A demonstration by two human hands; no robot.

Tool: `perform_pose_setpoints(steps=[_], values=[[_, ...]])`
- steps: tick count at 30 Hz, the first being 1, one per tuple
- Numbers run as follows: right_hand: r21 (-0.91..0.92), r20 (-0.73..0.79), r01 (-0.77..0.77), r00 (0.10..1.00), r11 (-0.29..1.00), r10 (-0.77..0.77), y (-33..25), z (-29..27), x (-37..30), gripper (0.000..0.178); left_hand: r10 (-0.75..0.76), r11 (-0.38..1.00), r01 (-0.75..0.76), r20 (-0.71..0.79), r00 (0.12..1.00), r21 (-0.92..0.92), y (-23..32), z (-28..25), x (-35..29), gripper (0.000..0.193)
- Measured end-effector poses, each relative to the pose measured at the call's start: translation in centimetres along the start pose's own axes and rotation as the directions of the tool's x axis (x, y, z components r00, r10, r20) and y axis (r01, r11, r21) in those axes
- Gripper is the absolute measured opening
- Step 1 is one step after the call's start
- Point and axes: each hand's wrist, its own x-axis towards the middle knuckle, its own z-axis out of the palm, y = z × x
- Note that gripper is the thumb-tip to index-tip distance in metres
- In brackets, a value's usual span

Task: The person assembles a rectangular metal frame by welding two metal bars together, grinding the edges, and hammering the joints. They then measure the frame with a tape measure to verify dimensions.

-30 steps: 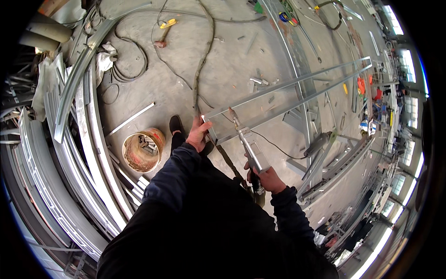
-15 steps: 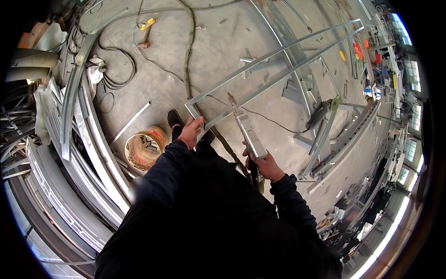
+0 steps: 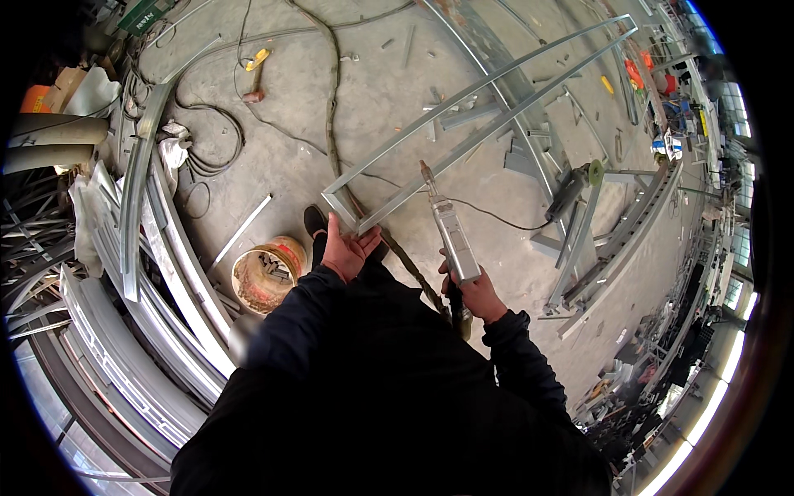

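Observation:
A long, narrow rectangular metal frame (image 3: 463,153) reaches away from me to the far right. My left hand (image 3: 347,252) is at its near end, palm turned up, thumb raised and fingers under the corner, bearing it. In my right hand (image 3: 480,296) is a silver handheld welding gun (image 3: 453,236) with a copper nozzle, gripped at its rear. The gun points forward, beside the frame's right bar and apart from it. My right fingers are partly hidden behind its body.
A stained bucket (image 3: 266,275) with metal offcuts stands left of my feet. Long metal profiles (image 3: 153,273) are stacked at the left. An angle grinder (image 3: 571,198) lies among steel pieces at the right. A thick hose (image 3: 332,107) crosses the floor; a hammer (image 3: 255,89) lies farther off.
My left hand has turned from gripping the frame's end to palm up beneath its corner. The frame's near end has shifted slightly left. The welding gun stays in my right hand.

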Motion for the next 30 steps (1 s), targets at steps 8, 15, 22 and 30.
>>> perform_pose_setpoints(steps=[8, 15, 22, 30], values=[[0.01, 0.01, -0.024, 1.0, 1.0, 0.024, 0.2, -0.2, -0.6, 0.045, 0.007, 0.998, -0.007, 0.001, 1.0, -0.054, -0.2, 0.0, -0.1, 0.082], [-0.157, -0.057, -0.109, 0.993, 0.981, 0.101, 2.2, -0.4, -2.1, 0.059, 0.023, 0.999, -0.022, 0.028, 0.999, -0.044, 0.9, 0.8, -0.4, 0.078], [-0.076, -0.1, -0.062, 0.993, 0.995, 0.054, 4.9, -0.9, -3.4, 0.058, -0.074, 0.997, 0.074, -0.021, 0.997, -0.032, 1.5, 1.2, -0.3, 0.06], [-0.051, -0.126, 0.004, 0.992, 0.999, -0.011, 6.0, 0.5, -3.7, 0.045, -0.173, 0.92, 0.19, -0.078, 0.982, 0.343, 2.1, -0.3, -0.5, 0.047]])
